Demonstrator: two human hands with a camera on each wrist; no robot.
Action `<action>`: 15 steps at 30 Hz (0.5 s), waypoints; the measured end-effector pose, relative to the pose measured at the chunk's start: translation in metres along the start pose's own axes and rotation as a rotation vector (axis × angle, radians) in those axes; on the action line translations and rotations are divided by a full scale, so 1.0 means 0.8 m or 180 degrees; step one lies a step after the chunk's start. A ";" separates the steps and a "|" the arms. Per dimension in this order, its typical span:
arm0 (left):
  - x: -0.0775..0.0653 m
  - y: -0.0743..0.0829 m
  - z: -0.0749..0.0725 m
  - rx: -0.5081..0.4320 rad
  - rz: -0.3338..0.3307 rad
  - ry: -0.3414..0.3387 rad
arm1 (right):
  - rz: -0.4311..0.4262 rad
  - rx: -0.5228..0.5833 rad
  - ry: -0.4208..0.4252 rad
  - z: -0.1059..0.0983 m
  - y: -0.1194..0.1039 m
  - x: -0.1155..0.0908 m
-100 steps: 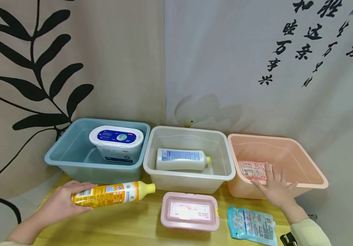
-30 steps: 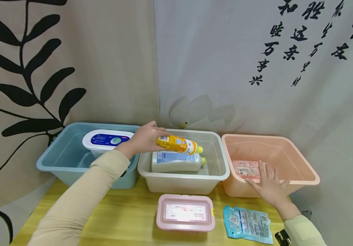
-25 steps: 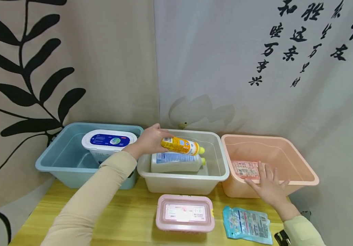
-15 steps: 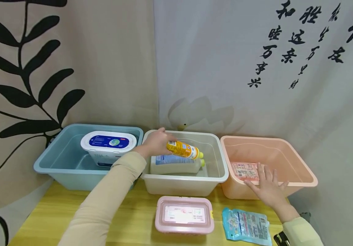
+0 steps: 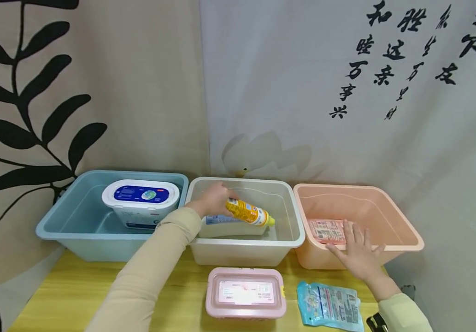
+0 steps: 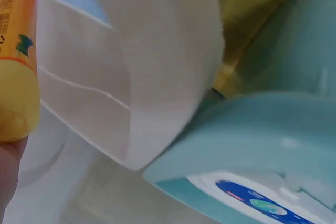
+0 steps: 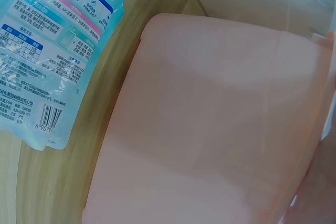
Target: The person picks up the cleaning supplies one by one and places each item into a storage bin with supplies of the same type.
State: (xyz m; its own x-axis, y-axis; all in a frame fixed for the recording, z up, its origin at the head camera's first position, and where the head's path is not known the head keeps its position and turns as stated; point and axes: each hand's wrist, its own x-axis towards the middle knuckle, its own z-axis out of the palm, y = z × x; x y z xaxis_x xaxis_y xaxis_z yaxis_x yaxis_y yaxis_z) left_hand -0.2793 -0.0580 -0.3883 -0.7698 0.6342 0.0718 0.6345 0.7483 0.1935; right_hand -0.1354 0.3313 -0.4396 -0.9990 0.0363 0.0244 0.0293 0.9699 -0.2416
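Note:
My left hand (image 5: 214, 199) grips a yellow squeeze bottle (image 5: 249, 212) by its base end. The bottle tilts cap-down to the right inside the off-white bin (image 5: 242, 255), over a white bottle (image 5: 233, 230) lying there and partly hidden. In the left wrist view the yellow bottle (image 6: 16, 40) shows at the left edge. My right hand (image 5: 362, 258) rests on the front rim of the peach bin (image 5: 345, 203) with straight, spread fingers. A pink printed packet (image 5: 326, 230) lies in that bin near the fingertips. Whether they touch it, I cannot tell.
A blue bin (image 5: 84, 246) at the left holds a white lidded tub (image 5: 142, 205). On the wooden table (image 5: 179, 295) in front lie a pink lidded box (image 5: 246, 311) and a light-blue pouch (image 5: 329, 305). A printed curtain (image 5: 150, 92) hangs behind the bins.
My left hand has carried the yellow bottle from the left front up over the off-white bin, then lowered it inside, tipping the cap further down. My right hand stays at the peach bin's rim.

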 end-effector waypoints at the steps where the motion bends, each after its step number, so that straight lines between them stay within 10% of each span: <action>1: 0.001 -0.002 0.002 -0.0024 0.0024 -0.0024 | -0.0001 -0.0002 -0.0002 0.000 0.000 0.001; 15: 0.008 -0.032 0.008 -0.0225 -0.0493 -0.0105 | 0.0020 -0.0051 0.0002 0.000 0.001 0.002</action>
State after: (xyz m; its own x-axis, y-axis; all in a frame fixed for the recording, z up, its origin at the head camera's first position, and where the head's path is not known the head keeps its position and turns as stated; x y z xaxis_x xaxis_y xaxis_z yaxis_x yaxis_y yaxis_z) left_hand -0.3003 -0.0717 -0.3989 -0.8547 0.5192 0.0038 0.5010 0.8228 0.2683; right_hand -0.1367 0.3319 -0.4394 -0.9988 0.0426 0.0235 0.0362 0.9734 -0.2263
